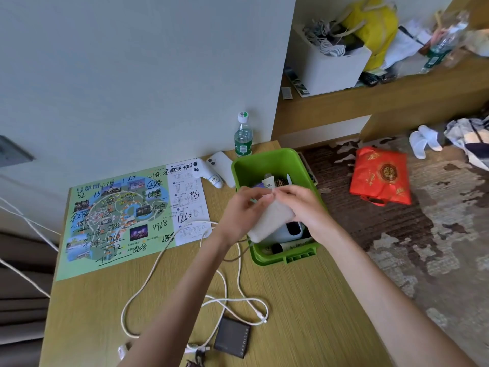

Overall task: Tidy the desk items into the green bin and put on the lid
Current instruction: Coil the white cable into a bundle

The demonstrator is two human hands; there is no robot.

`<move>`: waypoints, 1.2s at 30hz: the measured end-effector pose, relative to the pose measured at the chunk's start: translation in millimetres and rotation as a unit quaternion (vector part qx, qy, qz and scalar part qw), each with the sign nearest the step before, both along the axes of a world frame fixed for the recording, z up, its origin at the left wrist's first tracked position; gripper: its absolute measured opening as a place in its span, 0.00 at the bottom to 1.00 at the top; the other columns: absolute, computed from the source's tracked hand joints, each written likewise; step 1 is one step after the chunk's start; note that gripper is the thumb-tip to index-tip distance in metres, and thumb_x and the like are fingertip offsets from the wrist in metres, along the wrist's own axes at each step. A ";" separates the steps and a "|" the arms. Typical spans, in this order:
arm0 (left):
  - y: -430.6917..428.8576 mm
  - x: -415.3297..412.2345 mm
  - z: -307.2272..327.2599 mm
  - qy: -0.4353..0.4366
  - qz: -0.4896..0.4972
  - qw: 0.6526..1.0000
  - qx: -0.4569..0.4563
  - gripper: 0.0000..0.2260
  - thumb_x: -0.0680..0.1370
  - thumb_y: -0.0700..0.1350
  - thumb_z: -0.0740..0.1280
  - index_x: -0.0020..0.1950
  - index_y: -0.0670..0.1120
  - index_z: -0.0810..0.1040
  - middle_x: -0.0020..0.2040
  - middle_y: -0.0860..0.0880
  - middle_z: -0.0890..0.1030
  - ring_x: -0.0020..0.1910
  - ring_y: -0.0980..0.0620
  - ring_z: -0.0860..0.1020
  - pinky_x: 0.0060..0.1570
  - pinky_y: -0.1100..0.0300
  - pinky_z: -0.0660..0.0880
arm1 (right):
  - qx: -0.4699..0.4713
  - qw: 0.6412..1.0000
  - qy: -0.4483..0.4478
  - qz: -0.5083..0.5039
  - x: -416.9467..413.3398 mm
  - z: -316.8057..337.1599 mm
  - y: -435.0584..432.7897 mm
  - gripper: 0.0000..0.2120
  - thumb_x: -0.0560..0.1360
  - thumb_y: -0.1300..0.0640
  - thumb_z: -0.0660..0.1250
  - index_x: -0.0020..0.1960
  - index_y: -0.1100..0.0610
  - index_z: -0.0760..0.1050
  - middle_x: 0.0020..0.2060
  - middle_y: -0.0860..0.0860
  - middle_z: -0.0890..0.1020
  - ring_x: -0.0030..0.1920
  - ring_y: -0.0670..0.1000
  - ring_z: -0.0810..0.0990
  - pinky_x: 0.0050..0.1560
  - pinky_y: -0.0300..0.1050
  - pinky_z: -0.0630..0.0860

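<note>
The green bin (242,165) stands open at the desk's right edge. Inside it lie a white tube (268,181), a dark hairbrush (280,181), a white device with a black face (291,230) and a long tube (291,245). Both my hands hold a pale cloth pouch (270,221) over the bin. My left hand (242,211) grips its left side, and my right hand (299,207) curls over its top right. On the desk lie white cables (225,295), a small dark box (232,337) and two white phones (211,172). No lid is in view.
A water bottle (243,136) stands by the wall behind the bin. A scribbled map sheet (127,215) covers the desk's left part. On the carpet to the right lie a red bag (381,176) and white slippers (423,140). A cluttered shelf runs behind.
</note>
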State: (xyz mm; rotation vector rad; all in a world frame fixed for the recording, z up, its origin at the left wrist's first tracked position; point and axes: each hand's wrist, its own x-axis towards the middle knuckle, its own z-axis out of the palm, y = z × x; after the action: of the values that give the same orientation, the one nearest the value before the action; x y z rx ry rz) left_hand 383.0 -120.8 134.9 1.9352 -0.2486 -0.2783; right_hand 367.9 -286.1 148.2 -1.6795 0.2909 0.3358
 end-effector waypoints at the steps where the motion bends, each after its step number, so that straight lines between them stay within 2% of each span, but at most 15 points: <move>1: -4.6 0.9 0.9 -0.010 -0.010 1.000 0.015 0.10 0.80 0.50 0.65 0.57 0.50 0.82 0.47 0.52 0.77 0.43 0.61 0.73 0.42 0.69 0.67 | -0.016 1.000 -0.008 -0.004 -0.9 -0.8 -2.3 0.10 0.78 0.52 0.66 0.52 0.58 0.80 0.47 0.54 0.82 0.49 0.50 0.80 0.44 0.46 0.76; 3: -12.3 2.4 2.7 -0.022 -0.019 0.999 0.021 0.09 0.79 0.48 0.66 0.56 0.48 0.82 0.48 0.52 0.79 0.41 0.63 0.73 0.41 0.72 0.66 | -0.019 0.999 -0.024 -0.032 -2.7 -2.8 -7.9 0.09 0.78 0.55 0.66 0.51 0.59 0.81 0.45 0.52 0.82 0.48 0.50 0.79 0.44 0.43 0.73; 5: -17.8 4.2 4.5 -0.041 -0.026 0.998 0.035 0.08 0.79 0.48 0.66 0.55 0.47 0.81 0.50 0.51 0.80 0.42 0.62 0.74 0.42 0.68 0.69 | -0.066 0.992 -0.068 -0.088 -3.2 -3.8 -16.2 0.09 0.78 0.57 0.66 0.53 0.60 0.80 0.46 0.52 0.82 0.48 0.50 0.79 0.43 0.40 0.73; 8: -16.9 6.4 3.5 -0.107 -0.032 0.986 0.123 0.09 0.80 0.48 0.65 0.57 0.48 0.79 0.53 0.51 0.79 0.49 0.55 0.77 0.48 0.59 0.75 | -0.237 0.949 -0.142 -0.149 -4.1 -4.0 -28.4 0.07 0.79 0.57 0.63 0.53 0.57 0.79 0.46 0.51 0.82 0.47 0.50 0.79 0.42 0.45 0.74; 11: -8.7 5.2 -10.9 -0.165 -0.062 0.953 0.247 0.12 0.79 0.50 0.64 0.62 0.51 0.77 0.57 0.53 0.78 0.58 0.52 0.74 0.58 0.55 0.68 | -0.350 0.907 -0.168 -0.161 -7.8 -9.8 -33.6 0.07 0.80 0.56 0.61 0.52 0.55 0.78 0.45 0.51 0.83 0.45 0.52 0.79 0.40 0.48 0.73; 15: -3.1 -6.8 -34.6 -0.218 -0.123 0.904 0.348 0.17 0.77 0.56 0.64 0.65 0.55 0.75 0.60 0.55 0.78 0.63 0.52 0.72 0.70 0.53 0.53 | -0.420 0.886 -0.164 -0.113 -12.4 -25.9 -21.5 0.09 0.81 0.55 0.60 0.52 0.56 0.78 0.43 0.53 0.83 0.39 0.50 0.74 0.32 0.43 0.64; 19: -3.8 -15.6 -46.9 -0.247 -0.149 0.873 0.394 0.18 0.76 0.57 0.65 0.66 0.57 0.74 0.57 0.56 0.79 0.62 0.52 0.73 0.75 0.48 0.45 | -0.494 0.859 -0.130 -0.039 -16.2 -40.5 -15.9 0.11 0.82 0.54 0.57 0.55 0.57 0.75 0.45 0.53 0.82 0.37 0.51 0.72 0.27 0.36 0.56; 21: -3.7 -16.1 -49.5 -0.253 -0.144 0.872 0.394 0.17 0.76 0.55 0.65 0.65 0.56 0.75 0.55 0.55 0.80 0.61 0.51 0.73 0.74 0.47 0.44 | -0.537 0.836 -0.112 0.005 -17.5 -45.3 -15.3 0.11 0.83 0.54 0.55 0.58 0.57 0.74 0.48 0.54 0.81 0.42 0.54 0.78 0.30 0.40 0.63; 23: -3.8 -16.5 -48.9 -0.254 -0.148 0.868 0.399 0.16 0.77 0.55 0.64 0.65 0.57 0.76 0.55 0.56 0.80 0.61 0.51 0.73 0.74 0.46 0.43 | -0.591 0.798 -0.096 0.069 -16.6 -48.8 -11.6 0.11 0.82 0.56 0.57 0.62 0.58 0.72 0.54 0.55 0.79 0.51 0.55 0.80 0.40 0.45 0.72; 24: -4.1 -16.7 -48.4 -0.255 -0.152 0.865 0.405 0.15 0.78 0.55 0.63 0.65 0.58 0.76 0.56 0.56 0.80 0.62 0.52 0.72 0.75 0.46 0.42 | -0.608 0.783 -0.089 0.101 -16.1 -49.7 -8.3 0.12 0.82 0.59 0.58 0.63 0.58 0.71 0.57 0.56 0.78 0.55 0.55 0.79 0.47 0.46 0.74; 26: -4.3 -17.4 -46.9 -0.255 -0.156 0.864 0.405 0.15 0.78 0.54 0.62 0.65 0.58 0.75 0.57 0.57 0.79 0.63 0.52 0.71 0.75 0.46 0.42 | -0.607 0.779 -0.085 0.134 -15.5 -50.4 -3.6 0.14 0.80 0.62 0.59 0.65 0.59 0.70 0.59 0.55 0.77 0.59 0.55 0.76 0.54 0.47 0.73; 29: 0.8 -16.9 -42.5 -0.268 -0.148 0.873 0.379 0.14 0.79 0.51 0.63 0.65 0.56 0.76 0.60 0.56 0.78 0.63 0.52 0.71 0.74 0.49 0.51 | -0.567 0.805 -0.103 0.140 -17.3 -44.6 -0.9 0.13 0.80 0.62 0.61 0.64 0.59 0.71 0.59 0.55 0.75 0.58 0.55 0.76 0.55 0.47 0.72; 32: 16.7 -21.7 -32.3 -0.280 -0.091 0.908 0.298 0.12 0.78 0.45 0.65 0.61 0.50 0.79 0.60 0.53 0.78 0.60 0.49 0.74 0.61 0.52 0.67 | -0.507 0.831 -0.191 0.124 -30.1 -35.0 5.6 0.11 0.79 0.62 0.62 0.60 0.57 0.74 0.56 0.52 0.75 0.51 0.54 0.78 0.48 0.47 0.74; 34: 35.9 -30.5 -30.3 -0.280 -0.034 0.925 0.255 0.10 0.78 0.42 0.66 0.58 0.47 0.79 0.58 0.50 0.78 0.56 0.47 0.75 0.53 0.51 0.72 | -0.480 0.829 -0.266 0.111 -45.0 -28.8 18.6 0.08 0.78 0.62 0.62 0.57 0.57 0.75 0.53 0.50 0.76 0.47 0.52 0.78 0.42 0.42 0.71; 36: 60.9 -43.9 -35.6 -0.239 0.019 0.944 0.226 0.09 0.77 0.40 0.66 0.57 0.47 0.79 0.55 0.51 0.78 0.54 0.49 0.76 0.49 0.53 0.74 | -0.460 0.821 -0.321 0.106 -63.2 -27.3 37.5 0.09 0.75 0.66 0.65 0.54 0.57 0.75 0.51 0.49 0.77 0.46 0.50 0.78 0.42 0.40 0.72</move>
State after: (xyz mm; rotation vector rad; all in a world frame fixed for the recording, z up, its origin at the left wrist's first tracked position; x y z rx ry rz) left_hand 339.2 -59.9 99.3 2.4456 -0.4983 0.1877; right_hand 304.7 -248.6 120.8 -2.6718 -0.3118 -0.2931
